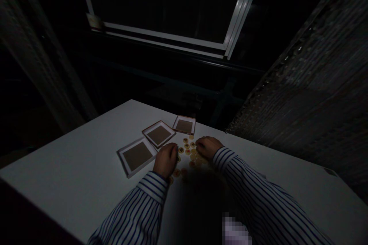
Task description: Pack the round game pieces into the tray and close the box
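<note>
We see the xiangqi pieces [187, 151] lying in a loose cluster on the white tabletop [86, 153], between our two hands; several show red or dark characters, some look plain, and the nearest ones fade into a deep shadow. Our left hand [166, 159] rests at the left edge of the cluster, its fingers curled inward in a narrow grip beside the pieces, and we cannot tell whether a piece is inside it. Our right hand [208, 146] is at the right edge, palm down with bent fingers over the outer pieces; its grip also looks narrow, but we cannot make out what it holds, if anything. Beyond and to the left of the pieces, three shallow open boxes stand in a slanting row: the left box [138, 156], the middle box [159, 135] and the far box [184, 125], all with brown bottoms and pale inner walls. Our striped sleeves [143, 203] reach in from the near side. Past the tabletop we see a pale window frame [163, 36] around dark glass, and a coarse, draped fabric [301, 69] on the right.
</note>
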`<state>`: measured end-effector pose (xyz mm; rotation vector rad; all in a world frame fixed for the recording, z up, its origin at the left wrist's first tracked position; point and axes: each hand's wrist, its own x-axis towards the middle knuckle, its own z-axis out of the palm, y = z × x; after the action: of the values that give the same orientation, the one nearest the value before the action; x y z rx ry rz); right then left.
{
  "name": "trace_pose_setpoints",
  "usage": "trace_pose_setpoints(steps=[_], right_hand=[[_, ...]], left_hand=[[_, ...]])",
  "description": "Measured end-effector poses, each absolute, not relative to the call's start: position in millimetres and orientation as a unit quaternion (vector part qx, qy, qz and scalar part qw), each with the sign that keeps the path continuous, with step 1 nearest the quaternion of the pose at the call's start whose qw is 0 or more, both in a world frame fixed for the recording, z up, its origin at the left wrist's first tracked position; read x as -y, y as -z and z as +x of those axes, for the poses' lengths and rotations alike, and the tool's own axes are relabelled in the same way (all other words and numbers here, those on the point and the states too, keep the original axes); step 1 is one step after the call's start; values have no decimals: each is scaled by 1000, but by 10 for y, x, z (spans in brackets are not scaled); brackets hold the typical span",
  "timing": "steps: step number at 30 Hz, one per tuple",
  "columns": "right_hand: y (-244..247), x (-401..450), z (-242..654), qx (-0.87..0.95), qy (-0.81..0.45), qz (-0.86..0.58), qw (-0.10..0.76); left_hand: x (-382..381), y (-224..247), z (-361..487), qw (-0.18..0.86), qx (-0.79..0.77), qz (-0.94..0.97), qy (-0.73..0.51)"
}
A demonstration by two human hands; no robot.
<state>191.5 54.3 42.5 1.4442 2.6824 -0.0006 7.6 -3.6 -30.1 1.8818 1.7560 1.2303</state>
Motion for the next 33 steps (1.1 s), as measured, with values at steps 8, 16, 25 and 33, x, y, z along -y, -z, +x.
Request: trace_pose_setpoints(steps=[8,16,25,33], right_hand=[[-296,-734,1783,-867,4,491,80],[-243,-808,1762,-867,10,490,91],[-183,-854,1733,-871,7,482,91],[-238,-823,1721,-872,-24,486,54]], left_hand=[[26,326,105,148,-607,658,-421],[13,356,98,137,-610,654,-426],[23,315,94,135,-604,661,-423],[24,308,93,134,-612,649,-432]])
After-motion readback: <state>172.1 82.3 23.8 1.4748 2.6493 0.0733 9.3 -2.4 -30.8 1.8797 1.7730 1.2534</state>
